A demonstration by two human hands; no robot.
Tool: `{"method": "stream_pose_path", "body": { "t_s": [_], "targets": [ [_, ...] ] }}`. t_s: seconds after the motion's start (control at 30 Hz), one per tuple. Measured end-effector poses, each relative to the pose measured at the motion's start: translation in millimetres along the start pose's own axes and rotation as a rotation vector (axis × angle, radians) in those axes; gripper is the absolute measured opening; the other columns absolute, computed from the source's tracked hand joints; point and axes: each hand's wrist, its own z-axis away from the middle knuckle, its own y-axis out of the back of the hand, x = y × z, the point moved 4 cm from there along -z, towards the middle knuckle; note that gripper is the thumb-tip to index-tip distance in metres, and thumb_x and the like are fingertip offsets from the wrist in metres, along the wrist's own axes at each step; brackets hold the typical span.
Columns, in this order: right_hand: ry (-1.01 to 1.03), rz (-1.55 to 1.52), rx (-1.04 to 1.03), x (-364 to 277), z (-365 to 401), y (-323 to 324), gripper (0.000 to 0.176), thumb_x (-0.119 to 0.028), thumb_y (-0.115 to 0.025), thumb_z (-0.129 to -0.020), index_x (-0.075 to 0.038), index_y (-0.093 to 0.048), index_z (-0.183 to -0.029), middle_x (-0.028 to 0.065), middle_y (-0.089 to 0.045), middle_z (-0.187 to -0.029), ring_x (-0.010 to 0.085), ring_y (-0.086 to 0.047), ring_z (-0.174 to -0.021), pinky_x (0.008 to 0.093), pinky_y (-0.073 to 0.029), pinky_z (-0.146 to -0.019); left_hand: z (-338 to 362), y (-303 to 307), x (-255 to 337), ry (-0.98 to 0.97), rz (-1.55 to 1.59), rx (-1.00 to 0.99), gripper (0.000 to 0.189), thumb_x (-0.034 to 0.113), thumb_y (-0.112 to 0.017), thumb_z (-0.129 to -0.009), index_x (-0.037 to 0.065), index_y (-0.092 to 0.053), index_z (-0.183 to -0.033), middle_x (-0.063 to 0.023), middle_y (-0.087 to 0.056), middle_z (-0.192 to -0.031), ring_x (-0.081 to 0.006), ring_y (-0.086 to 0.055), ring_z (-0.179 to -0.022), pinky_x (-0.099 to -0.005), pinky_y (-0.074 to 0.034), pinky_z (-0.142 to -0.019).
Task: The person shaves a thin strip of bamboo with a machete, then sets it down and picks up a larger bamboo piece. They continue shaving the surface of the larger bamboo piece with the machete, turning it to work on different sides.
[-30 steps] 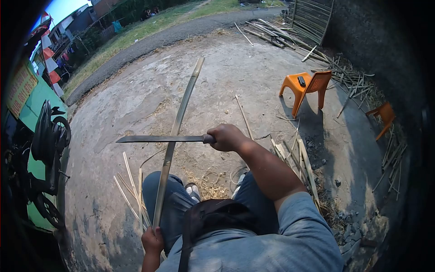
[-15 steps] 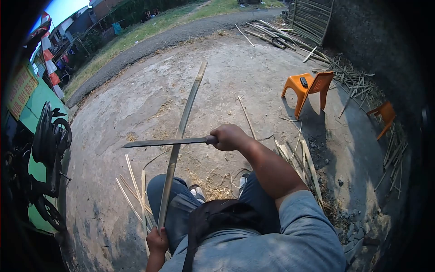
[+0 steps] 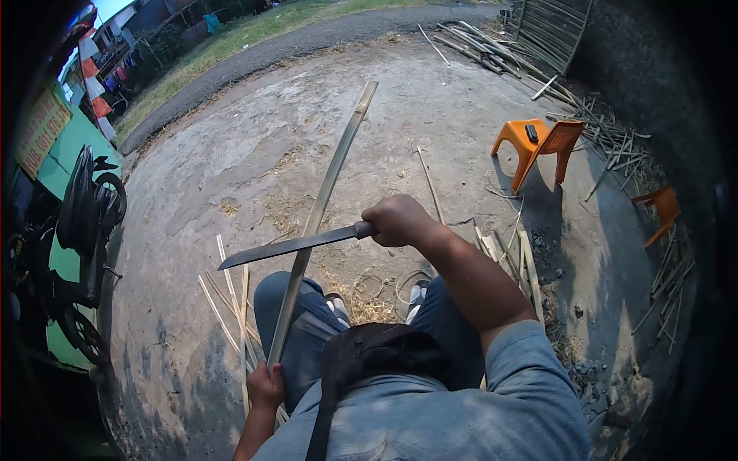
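My right hand [image 3: 401, 220] is closed round the handle of a machete [image 3: 296, 246], whose long dark blade points left. The blade crosses over a long bamboo strip [image 3: 332, 180] about midway along it. At the strip's near end my left hand [image 3: 266, 384] grips it beside my left knee. From there the strip slants up and away to the right, its far end above the concrete in this view. Several pale split strips [image 3: 231, 307] lie on the ground left of my knee.
More split bamboo [image 3: 530, 276] lies right of my right leg, with shavings [image 3: 367, 300] between my feet. An orange plastic chair [image 3: 530, 154] with a small black object [image 3: 531, 134] on it stands ahead right. A motorcycle [image 3: 81, 246] is at left; a bamboo pile [image 3: 492, 52] lies far right.
The machete has tilted, its tip now lower than its handle, and my right hand has risen slightly. The strip's far end sits higher and further right as the whole view has shifted.
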Motion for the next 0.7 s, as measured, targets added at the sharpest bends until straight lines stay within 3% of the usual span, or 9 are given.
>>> {"method": "stream_pose_path", "body": {
  "t_s": [0.1, 0.3, 0.47, 0.7],
  "targets": [
    [-0.187, -0.207, -0.079, 20.1, -3.7, -18.0, 0.017, -0.021, -0.069, -0.080, -0.019, -0.076, -0.095, 0.0108, -0.075, -0.093, 0.0329, -0.072, -0.093, 0.0477, -0.058, -0.083, 0.3, 6.3, 7.6, 0.033, 0.002, -0.033, 0.063, 0.060, -0.051, -0.102, 0.002, -0.054, -0.079, -0.0301, -0.057, -0.069, -0.0559, -0.061, -0.073, -0.0594, -0.046, -0.061],
    [-0.183, -0.165, 0.061, 17.8, 1.4, -5.2, 0.015, -0.023, -0.069, -0.082, -0.017, -0.076, -0.093, 0.0116, -0.075, -0.091, 0.0342, -0.072, -0.093, 0.0496, -0.057, -0.081, 2.1, 2.0, 2.9, 0.026, -0.009, 0.001, 0.064, 0.062, -0.050, -0.102, 0.001, -0.054, -0.080, -0.0304, -0.057, -0.070, -0.0568, -0.060, -0.075, -0.0605, -0.046, -0.061],
    [0.114, -0.069, 0.153, -12.3, 10.4, -11.7, 0.009, -0.021, -0.070, -0.078, -0.016, -0.073, -0.085, 0.0100, -0.073, -0.079, 0.0349, -0.073, -0.078, 0.0477, -0.058, -0.070, 1.9, -0.6, 3.5, 0.033, 0.015, -0.004, 0.066, 0.063, -0.050, -0.101, 0.002, -0.055, -0.079, -0.0284, -0.057, -0.067, -0.0554, -0.061, -0.072, -0.0586, -0.046, -0.059],
    [0.099, 0.004, 0.027, -19.6, -6.4, -23.9, 0.009, -0.023, -0.071, -0.078, -0.018, -0.072, -0.084, 0.0068, -0.073, -0.079, 0.0324, -0.073, -0.079, 0.0466, -0.058, -0.071, 0.4, -0.8, 2.0, 0.017, 0.026, 0.014, 0.064, 0.062, -0.051, -0.101, 0.003, -0.054, -0.077, -0.0267, -0.057, -0.064, -0.0536, -0.061, -0.068, -0.0568, -0.046, -0.057]
  ]
}}
